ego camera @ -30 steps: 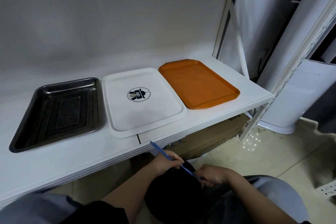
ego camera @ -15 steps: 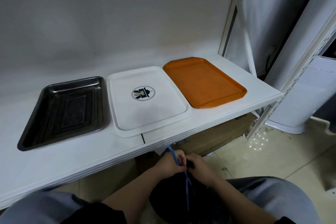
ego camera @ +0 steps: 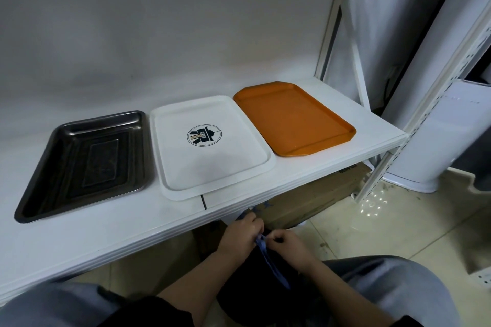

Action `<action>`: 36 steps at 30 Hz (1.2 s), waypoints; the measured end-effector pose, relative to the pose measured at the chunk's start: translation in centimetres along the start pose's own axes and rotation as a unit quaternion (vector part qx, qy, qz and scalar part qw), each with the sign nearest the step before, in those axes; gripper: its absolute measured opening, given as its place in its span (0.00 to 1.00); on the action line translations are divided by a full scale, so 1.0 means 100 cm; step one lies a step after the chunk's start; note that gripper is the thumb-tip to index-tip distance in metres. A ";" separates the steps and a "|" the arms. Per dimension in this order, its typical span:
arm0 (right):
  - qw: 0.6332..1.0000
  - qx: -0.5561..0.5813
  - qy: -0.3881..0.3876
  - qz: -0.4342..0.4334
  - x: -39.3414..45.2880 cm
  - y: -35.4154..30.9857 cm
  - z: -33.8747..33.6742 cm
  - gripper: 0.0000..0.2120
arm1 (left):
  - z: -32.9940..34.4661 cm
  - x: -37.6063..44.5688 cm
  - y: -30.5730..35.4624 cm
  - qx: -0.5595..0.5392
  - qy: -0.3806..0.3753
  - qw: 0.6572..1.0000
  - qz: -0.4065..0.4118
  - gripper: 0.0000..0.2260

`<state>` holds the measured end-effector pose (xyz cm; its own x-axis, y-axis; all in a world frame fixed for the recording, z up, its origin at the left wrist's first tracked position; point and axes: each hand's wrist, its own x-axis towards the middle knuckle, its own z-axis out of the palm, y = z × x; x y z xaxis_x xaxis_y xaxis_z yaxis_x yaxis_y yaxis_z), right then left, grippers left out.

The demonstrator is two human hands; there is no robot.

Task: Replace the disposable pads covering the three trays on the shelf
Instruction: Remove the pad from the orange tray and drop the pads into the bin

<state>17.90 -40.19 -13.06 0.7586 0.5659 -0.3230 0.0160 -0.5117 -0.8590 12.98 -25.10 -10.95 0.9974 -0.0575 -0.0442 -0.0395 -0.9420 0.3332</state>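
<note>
Three bare trays lie side by side on the white shelf (ego camera: 111, 223): a dark metal tray (ego camera: 47, 191) at the left, a white tray (ego camera: 239, 167) with a round logo in the middle, an orange tray (ego camera: 297, 119) at the right. No pad shows on any of them. Below the shelf's front edge, my left hand (ego camera: 239, 233) and my right hand (ego camera: 289, 244) meet over a black bag (ego camera: 255, 287). Both pinch a blue drawstring (ego camera: 268, 260) at the bag's mouth, fingers curled.
A cardboard box (ego camera: 318, 202) sits on the floor under the shelf. A white perforated shelf post (ego camera: 414, 125) stands at the right front corner, with a tall white appliance (ego camera: 435, 130) behind it. My grey-clad knees frame the bag on the tiled floor.
My hands have come together from apart, drawing the blue string in at the bag's mouth. They also rose closer to the shelf's edge.
</note>
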 end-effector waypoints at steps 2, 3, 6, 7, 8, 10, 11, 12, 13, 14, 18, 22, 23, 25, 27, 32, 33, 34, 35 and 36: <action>1.000 0.001 -0.008 0.003 0.000 -0.001 -0.001 0.11 | 0.001 0.000 0.003 0.036 0.003 0.999 -0.003 0.06; 1.000 -0.001 -0.016 0.006 0.000 -0.001 -0.002 0.11 | 0.003 0.000 0.004 0.041 0.007 0.999 -0.004 0.05; 0.999 0.022 -0.040 0.028 0.000 -0.003 -0.006 0.13 | 0.007 -0.003 0.003 -0.015 0.032 0.999 0.008 0.03; 0.998 0.027 -0.041 0.034 0.000 -0.004 -0.007 0.12 | 0.009 -0.004 0.001 -0.034 0.037 0.999 0.012 0.02; 0.998 0.029 -0.038 0.037 -0.001 -0.005 -0.008 0.10 | 0.010 -0.005 0.000 -0.040 0.047 0.998 0.022 0.03; 0.998 0.040 -0.034 0.030 -0.001 -0.005 -0.009 0.07 | 0.011 -0.008 -0.002 -0.029 0.065 0.997 0.043 0.06; 0.998 0.052 -0.038 0.019 0.000 -0.005 -0.010 0.09 | 0.010 -0.009 -0.002 -0.021 0.072 0.996 0.053 0.08; 0.997 0.062 -0.043 0.009 0.000 -0.005 -0.011 0.11 | 0.009 -0.010 -0.003 -0.009 0.075 0.995 0.065 0.11; 0.996 0.069 -0.051 0.000 0.001 -0.004 -0.013 0.12 | 0.008 -0.010 -0.003 0.004 0.074 0.995 0.070 0.15; 0.996 0.072 -0.060 -0.007 0.001 -0.004 -0.014 0.12 | 0.006 -0.011 -0.004 0.013 0.073 0.994 0.076 0.17; 0.994 0.047 -0.092 -0.038 0.004 -0.002 -0.016 0.10 | 0.001 -0.010 -0.006 0.046 0.078 0.990 0.112 0.07; 0.996 0.035 -0.066 -0.042 0.003 -0.004 -0.016 0.09 | 0.004 -0.008 -0.009 0.024 0.081 0.990 0.111 0.06; 0.997 0.032 -0.054 -0.041 0.003 -0.004 -0.015 0.09 | 0.001 -0.008 -0.006 -0.005 0.071 0.994 0.086 0.07; 0.999 0.021 -0.014 -0.035 0.005 -0.002 -0.014 0.09 | -0.002 -0.009 -0.004 -0.051 0.061 0.996 0.038 0.07; 0.999 0.019 0.027 -0.025 0.009 -0.002 -0.013 0.09 | -0.007 -0.009 0.000 -0.095 0.043 0.995 0.000 0.05; 0.996 0.070 0.061 -0.008 0.010 -0.012 -0.015 0.09 | -0.011 -0.007 0.000 -0.260 -0.028 0.962 -0.084 0.09; 0.994 0.078 0.071 -0.006 0.010 -0.013 -0.016 0.09 | -0.012 -0.007 0.000 -0.296 -0.028 0.950 -0.096 0.09; 0.993 0.084 0.080 -0.005 0.009 -0.013 -0.016 0.09 | -0.012 -0.008 -0.001 -0.323 -0.022 0.941 -0.103 0.09; 0.993 0.080 0.086 -0.007 0.009 -0.013 -0.017 0.10 | -0.012 -0.009 -0.003 -0.337 -0.020 0.935 -0.107 0.08; 0.994 0.067 0.090 -0.013 0.008 -0.014 -0.018 0.10 | -0.013 -0.010 -0.004 -0.341 -0.019 0.934 -0.107 0.08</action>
<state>19.65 -40.14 -11.45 0.8639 0.4463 -0.2334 -0.0403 -0.4006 -0.9154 12.03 -24.20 -9.85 0.9746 0.0838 -0.2076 0.2211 -0.5039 0.8350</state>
